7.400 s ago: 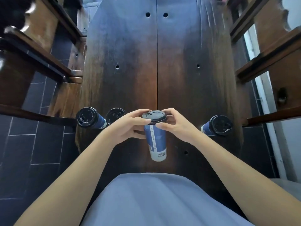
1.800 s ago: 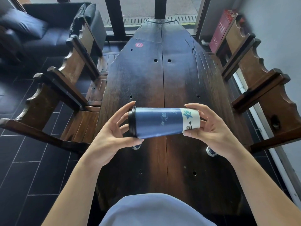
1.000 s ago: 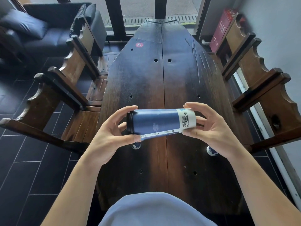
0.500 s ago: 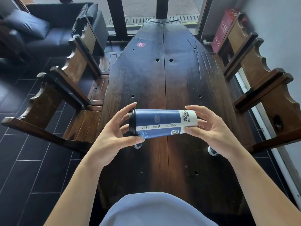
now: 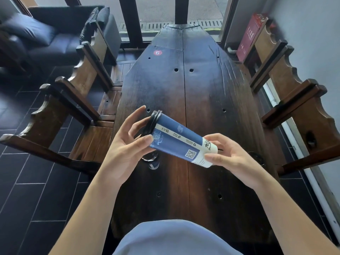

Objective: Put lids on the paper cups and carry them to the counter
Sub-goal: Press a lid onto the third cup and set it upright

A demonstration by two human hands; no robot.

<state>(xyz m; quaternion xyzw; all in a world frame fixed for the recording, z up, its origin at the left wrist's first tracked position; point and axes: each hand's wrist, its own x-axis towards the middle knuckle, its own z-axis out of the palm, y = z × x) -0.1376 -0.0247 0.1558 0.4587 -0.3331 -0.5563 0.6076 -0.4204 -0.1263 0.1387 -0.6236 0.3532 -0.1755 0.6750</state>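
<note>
A blue and white paper cup (image 5: 176, 138) with a black lid (image 5: 151, 123) lies tilted on its side in the air above the dark wooden table (image 5: 202, 92). My left hand (image 5: 127, 144) holds the lidded end between thumb and fingers. My right hand (image 5: 228, 155) pinches the white bottom end. Below the hands, another lidded cup (image 5: 152, 161) stands on the table, mostly hidden, and the black lid of a further cup (image 5: 257, 157) shows behind my right hand.
Carved wooden benches flank the table on the left (image 5: 77, 100) and right (image 5: 298, 100). A dark sofa (image 5: 55, 34) stands at the back left, a red box (image 5: 248, 37) at the back right. A red number sticker (image 5: 157, 52) marks the table's far end.
The cup has turned from level to slanted, lid end up and away, bottom end lower toward me. It has also rolled, so its printed seam and code square face up.
</note>
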